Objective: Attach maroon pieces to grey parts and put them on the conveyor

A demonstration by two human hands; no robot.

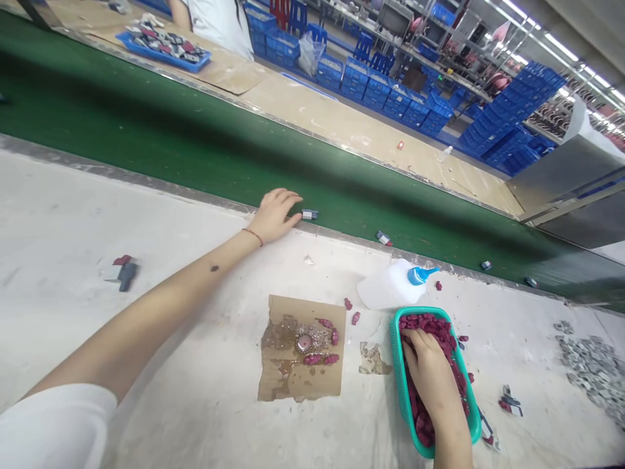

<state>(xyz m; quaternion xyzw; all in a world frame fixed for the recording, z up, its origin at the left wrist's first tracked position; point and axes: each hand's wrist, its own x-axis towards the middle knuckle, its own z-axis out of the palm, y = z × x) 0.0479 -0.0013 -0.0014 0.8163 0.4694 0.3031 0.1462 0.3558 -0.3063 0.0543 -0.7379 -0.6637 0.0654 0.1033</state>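
My left hand (277,215) reaches to the near edge of the green conveyor belt (215,153), fingers stretched and apart. A small grey and white part (310,214) lies on the belt right by its thumb tip. Over on the right, my right hand (430,365) dips into a green plastic basket (398,384) heaped with small dark-red parts (437,326). Its fingers are curled in among the parts; the fingertips are hidden. Between the hands lies a wet piece of cardboard (300,387) with a round cap (304,344) and several dark-red parts on it.
A white squeeze bottle (388,285) with a blue nozzle lies behind the basket. Grey metal pieces (596,371) are heaped at the far right. One assembled part (127,273) lies at left. Across the belt, a blue tray (170,55) of parts stands near a person (219,26).
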